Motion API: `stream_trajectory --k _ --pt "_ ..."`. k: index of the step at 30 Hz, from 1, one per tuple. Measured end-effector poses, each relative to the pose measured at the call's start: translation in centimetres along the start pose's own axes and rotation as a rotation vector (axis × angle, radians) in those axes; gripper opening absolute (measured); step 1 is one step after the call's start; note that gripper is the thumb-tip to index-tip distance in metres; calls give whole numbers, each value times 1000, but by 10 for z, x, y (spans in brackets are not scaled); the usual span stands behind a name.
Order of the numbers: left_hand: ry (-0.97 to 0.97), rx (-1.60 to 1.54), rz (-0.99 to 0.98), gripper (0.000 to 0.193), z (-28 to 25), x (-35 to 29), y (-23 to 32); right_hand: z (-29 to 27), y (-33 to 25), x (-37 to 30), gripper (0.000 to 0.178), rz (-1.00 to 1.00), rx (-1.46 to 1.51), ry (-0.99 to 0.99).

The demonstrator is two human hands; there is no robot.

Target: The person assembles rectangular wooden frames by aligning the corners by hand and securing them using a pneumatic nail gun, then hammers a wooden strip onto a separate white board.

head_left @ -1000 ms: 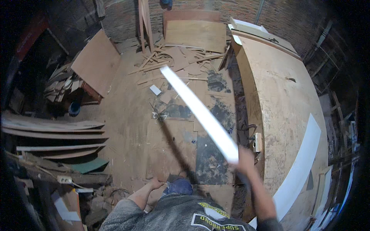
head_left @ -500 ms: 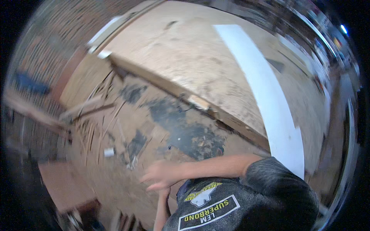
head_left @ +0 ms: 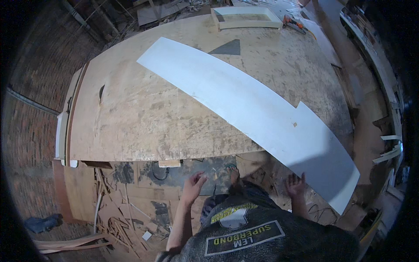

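A long white panel (head_left: pixel 231 94) with a small step in its far edge lies slantwise across a big worn wooden worktable (head_left: pixel 131 126). Its near right end juts past the table's front edge. My right hand (head_left: pixel 296 186) is beside that overhanging part, palm up with fingers apart. Whether its fingertips touch the panel's edge I cannot tell. In front of the table, my left hand (head_left: pixel 194 187) is raised over the floor, fingers loosely bent and nothing visible in it.
A white shallow frame (head_left: pixel 246 18) and an orange power tool (head_left: pixel 294 24) rest at the table's far side. A dark triangular piece (head_left: pixel 226 47) lies behind the panel. Wood strips (head_left: pixel 115 227) litter the floor at left, near a brick wall (head_left: pixel 32 144).
My view has swung round, so the table now lies straight ahead. My arm that crossed my body has drawn back, and both hands are now apart in front of me.
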State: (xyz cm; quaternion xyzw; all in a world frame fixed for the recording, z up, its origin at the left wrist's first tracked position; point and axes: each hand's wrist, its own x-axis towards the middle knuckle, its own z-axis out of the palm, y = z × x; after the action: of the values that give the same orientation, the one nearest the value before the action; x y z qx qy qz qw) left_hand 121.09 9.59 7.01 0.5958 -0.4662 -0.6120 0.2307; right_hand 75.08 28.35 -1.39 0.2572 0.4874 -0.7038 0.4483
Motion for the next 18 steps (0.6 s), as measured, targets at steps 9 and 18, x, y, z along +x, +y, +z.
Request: stream_trajectory --k 9,18 --pt "-107 -64 46 46 8 87 47 -3 -31 44 33 -196 268 -259" --pt "-396 -974 -150 81 22 224 106 73 -73 -38 33 -470 -110 -155"
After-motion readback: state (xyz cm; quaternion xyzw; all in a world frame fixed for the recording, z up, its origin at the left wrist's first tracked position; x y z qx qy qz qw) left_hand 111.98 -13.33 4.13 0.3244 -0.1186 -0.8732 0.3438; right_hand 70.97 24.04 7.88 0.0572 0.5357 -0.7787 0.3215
